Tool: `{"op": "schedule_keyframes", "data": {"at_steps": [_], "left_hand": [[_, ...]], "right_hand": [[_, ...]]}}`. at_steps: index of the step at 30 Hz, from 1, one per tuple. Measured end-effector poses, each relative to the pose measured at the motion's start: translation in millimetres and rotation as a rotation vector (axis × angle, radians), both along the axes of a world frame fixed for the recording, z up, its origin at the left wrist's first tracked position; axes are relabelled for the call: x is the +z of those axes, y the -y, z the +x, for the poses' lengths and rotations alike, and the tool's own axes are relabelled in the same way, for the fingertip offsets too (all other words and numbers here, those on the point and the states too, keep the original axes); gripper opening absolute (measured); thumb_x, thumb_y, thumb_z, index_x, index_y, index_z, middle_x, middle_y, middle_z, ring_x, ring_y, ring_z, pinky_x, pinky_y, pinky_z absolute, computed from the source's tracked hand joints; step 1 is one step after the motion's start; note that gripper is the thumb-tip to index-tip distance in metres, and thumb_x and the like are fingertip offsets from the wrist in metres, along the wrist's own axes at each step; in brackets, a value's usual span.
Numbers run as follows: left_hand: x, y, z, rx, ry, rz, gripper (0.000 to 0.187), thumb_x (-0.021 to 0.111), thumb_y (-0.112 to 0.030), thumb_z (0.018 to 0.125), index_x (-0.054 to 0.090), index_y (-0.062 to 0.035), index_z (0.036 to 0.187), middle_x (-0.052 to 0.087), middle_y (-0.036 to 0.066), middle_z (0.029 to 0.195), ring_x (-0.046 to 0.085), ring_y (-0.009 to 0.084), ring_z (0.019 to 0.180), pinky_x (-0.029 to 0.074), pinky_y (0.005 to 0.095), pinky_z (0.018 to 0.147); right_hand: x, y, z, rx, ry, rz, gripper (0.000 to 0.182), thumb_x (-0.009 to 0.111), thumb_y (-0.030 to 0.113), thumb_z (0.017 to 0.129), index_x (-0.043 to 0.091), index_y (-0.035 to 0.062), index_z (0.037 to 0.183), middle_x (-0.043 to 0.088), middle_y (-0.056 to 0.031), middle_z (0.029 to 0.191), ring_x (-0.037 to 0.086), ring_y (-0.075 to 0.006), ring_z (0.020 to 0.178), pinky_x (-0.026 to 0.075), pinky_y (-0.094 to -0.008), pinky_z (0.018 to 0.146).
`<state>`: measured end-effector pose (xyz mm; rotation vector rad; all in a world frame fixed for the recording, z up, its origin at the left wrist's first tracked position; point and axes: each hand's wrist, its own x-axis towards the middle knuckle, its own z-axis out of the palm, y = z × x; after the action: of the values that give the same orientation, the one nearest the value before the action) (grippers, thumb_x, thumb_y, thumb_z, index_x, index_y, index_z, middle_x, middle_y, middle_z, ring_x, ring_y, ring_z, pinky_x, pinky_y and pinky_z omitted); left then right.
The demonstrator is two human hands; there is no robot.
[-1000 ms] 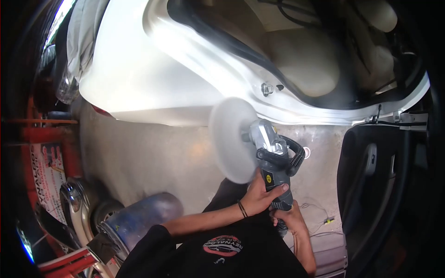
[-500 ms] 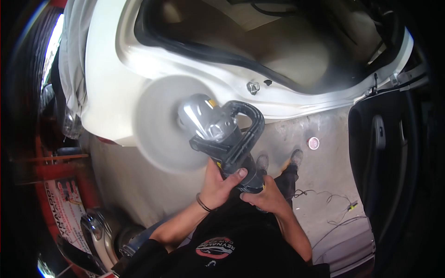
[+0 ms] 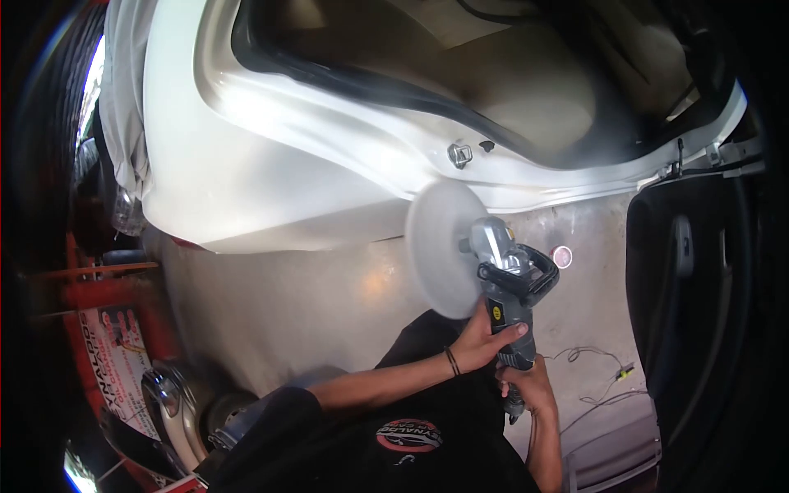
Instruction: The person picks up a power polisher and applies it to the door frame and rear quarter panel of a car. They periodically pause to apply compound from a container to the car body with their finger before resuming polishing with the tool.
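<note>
A power polisher [image 3: 508,287] with a black body, silver head and D-shaped handle is held at the middle right. Its pale round pad [image 3: 445,249] looks blurred and stands close to the lower edge of a white car body [image 3: 271,172]; whether they touch is unclear. My left hand [image 3: 485,338] is wrapped round the polisher's body, thumb on top. Lower down, my right hand [image 3: 530,384] grips its rear end. A metal latch [image 3: 460,154] sits on the door frame above the pad.
An open black door panel [image 3: 678,304] is at the right. Cables [image 3: 604,400] and a small round tin [image 3: 561,256] lie on the floor [image 3: 353,304]. A red stand with a printed sign [image 3: 123,370] and a vehicle with a wheel [image 3: 230,411] are at the lower left.
Both hands and the polisher have moved right and slightly down. The pad has left the white panel's left part and now appears narrower, turned more edge-on.
</note>
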<state>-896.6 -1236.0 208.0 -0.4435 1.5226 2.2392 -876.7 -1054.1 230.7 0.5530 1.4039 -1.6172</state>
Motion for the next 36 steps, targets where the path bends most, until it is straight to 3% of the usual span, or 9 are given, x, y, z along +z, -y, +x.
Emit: {"op": "schedule_keyframes", "data": {"at_steps": [5,7,10,15,19,24,26,33,36], "left_hand": [[0.9,-8.1,3.1,-0.033,-0.005,-0.038,0.075,0.078,-0.02,0.107,0.03,0.0017,0.16,0.058,0.014,0.149,0.055,0.0198,0.14,0.046,0.0397,0.12],[12.7,-7.6,4.4,0.008,-0.04,-0.102,0.078,0.08,-0.035,0.105,0.031,0.0083,0.148,0.062,0.018,0.131,0.065,0.0207,0.122,0.056,0.0372,0.104],[55.1,-2.6,4.1,0.102,-0.067,-0.171,0.079,0.08,-0.036,0.105,0.03,0.0093,0.148,0.063,0.018,0.129,0.066,0.0208,0.119,0.057,0.0373,0.103],[117.9,21.9,-8.0,0.205,-0.046,-0.171,0.07,0.08,-0.02,0.105,0.029,0.0069,0.146,0.066,0.015,0.125,0.07,0.0176,0.111,0.06,0.0343,0.094],[156.7,48.2,-31.4,0.24,0.04,-0.043,0.065,0.076,-0.008,0.106,0.029,0.0022,0.15,0.066,0.013,0.127,0.07,0.0161,0.115,0.061,0.0339,0.098],[125.9,57.1,-31.8,0.178,-0.156,-0.194,0.069,0.075,-0.004,0.105,0.028,0.001,0.156,0.062,0.014,0.137,0.067,0.0172,0.124,0.059,0.0349,0.105],[122.1,46.6,-31.6,0.202,-0.127,-0.302,0.041,0.076,-0.021,0.106,0.064,0.0039,0.137,0.073,0.013,0.126,0.07,0.0219,0.117,0.056,0.0398,0.103],[54.7,9.4,-19.6,0.001,0.037,-0.137,0.051,0.076,-0.025,0.108,0.056,0.004,0.144,0.071,0.014,0.128,0.068,0.0225,0.121,0.053,0.0398,0.108],[-8.7,-12.1,-11.7,0.012,-0.025,-0.072,0.072,0.08,-0.023,0.106,0.036,0.0014,0.157,0.062,0.012,0.142,0.059,0.0198,0.134,0.05,0.0377,0.115]], "right_hand": [[15.8,-10.9,-1.8,-0.033,0.104,-0.047,0.016,0.076,0.001,0.081,0.072,-0.0064,0.094,0.07,-0.011,0.078,0.067,-0.0201,0.06,0.053,-0.0348,0.052],[30.8,-12.2,-10.9,0.014,0.102,-0.03,0.018,0.077,0.001,0.08,0.072,-0.0062,0.095,0.07,-0.0114,0.078,0.067,-0.0204,0.06,0.053,-0.0349,0.053],[58.3,-6.7,-26.6,0.105,0.087,-0.019,0.021,0.077,0.001,0.078,0.072,-0.0059,0.096,0.07,-0.012,0.078,0.067,-0.0207,0.061,0.053,-0.0347,0.054],[91.7,13.6,-54.2,0.191,0.06,-0.127,0.023,0.077,-0.001,0.076,0.072,-0.0056,0.098,0.07,-0.0114,0.078,0.067,-0.0197,0.062,0.052,-0.0337,0.057],[102.1,42.8,-81.4,0.311,-0.06,-0.107,0.017,0.079,0.003,0.079,0.072,-0.0032,0.093,0.07,-0.0067,0.075,0.066,-0.0155,0.063,0.051,-0.0325,0.059],[77.1,49.6,-77.4,0.303,-0.137,-0.078,0.014,0.083,0.006,0.08,0.073,-0.0013,0.088,0.069,-0.0037,0.073,0.065,-0.0127,0.063,0.05,-0.0307,0.059],[64.5,42.6,-67.9,0.269,-0.098,-0.074,0.019,0.082,0.002,0.079,0.072,-0.0018,0.094,0.07,-0.0045,0.076,0.066,-0.0141,0.064,0.051,-0.0311,0.059],[14.1,-0.9,-27.1,0.171,0.001,0.034,0.02,0.081,0.001,0.078,0.074,-0.0029,0.096,0.072,-0.0074,0.079,0.068,-0.0178,0.061,0.053,-0.0319,0.056],[-11.2,-13.7,-13.0,0.036,0.053,0.076,0.014,0.08,0.006,0.082,0.075,-0.0027,0.092,0.069,-0.0062,0.071,0.066,-0.0157,0.056,0.05,-0.032,0.053]]}}
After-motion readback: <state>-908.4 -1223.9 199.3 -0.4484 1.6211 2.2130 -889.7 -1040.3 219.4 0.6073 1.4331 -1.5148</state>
